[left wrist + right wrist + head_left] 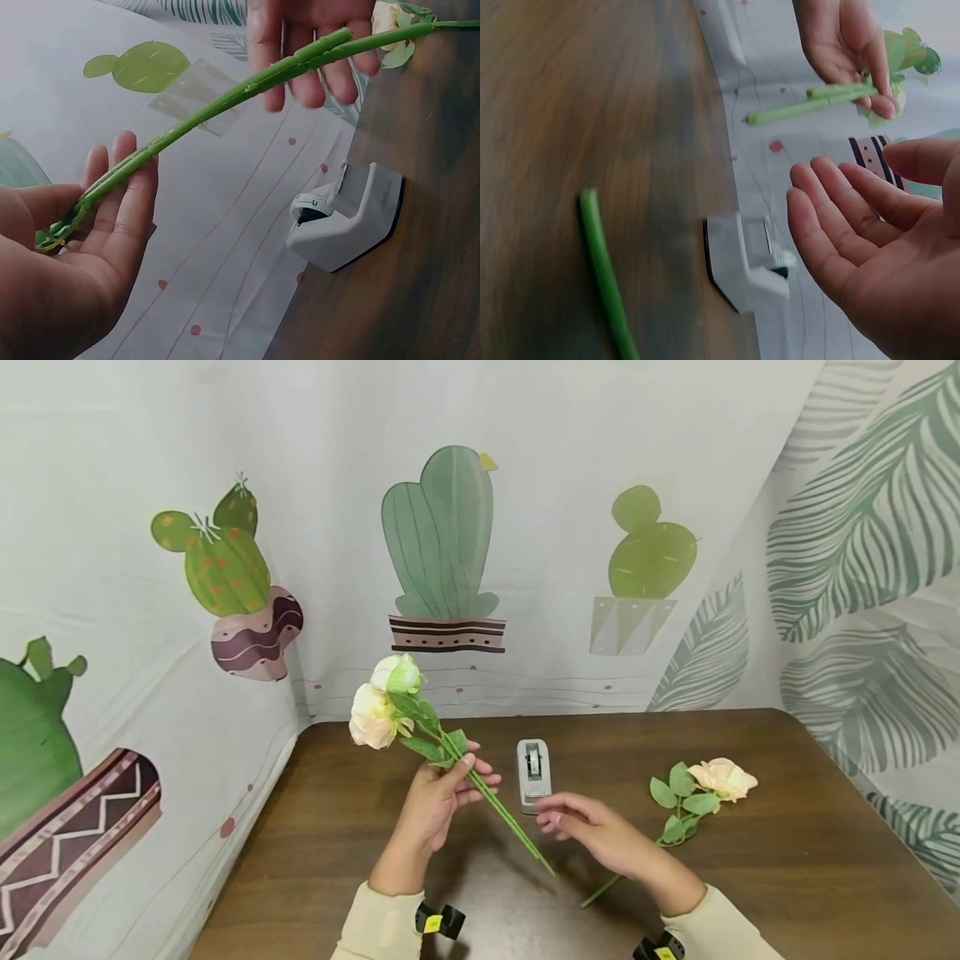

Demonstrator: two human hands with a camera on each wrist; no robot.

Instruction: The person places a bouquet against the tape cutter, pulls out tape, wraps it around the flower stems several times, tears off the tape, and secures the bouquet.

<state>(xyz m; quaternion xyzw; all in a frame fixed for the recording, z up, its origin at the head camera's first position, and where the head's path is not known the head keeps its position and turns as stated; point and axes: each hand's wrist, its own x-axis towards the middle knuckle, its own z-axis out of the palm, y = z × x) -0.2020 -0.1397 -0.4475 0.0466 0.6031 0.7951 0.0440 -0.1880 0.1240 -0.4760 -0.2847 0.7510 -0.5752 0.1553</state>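
Two green-stemmed, cream-and-peach roses (373, 715) sit pinched in our left hand (441, 799), stem ends (766, 115) jutting free toward our right hand (600, 837), fingers loosely extended.

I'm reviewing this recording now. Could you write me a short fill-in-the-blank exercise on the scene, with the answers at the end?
1. The left hand holds ____ roses.
2. The right hand holds ____.
3. In the head view, the loose rose on the table lies to the ____ of the tape dispenser.
4. The stems in the left hand are coloured ____.

Missing words: two; nothing; right; green.
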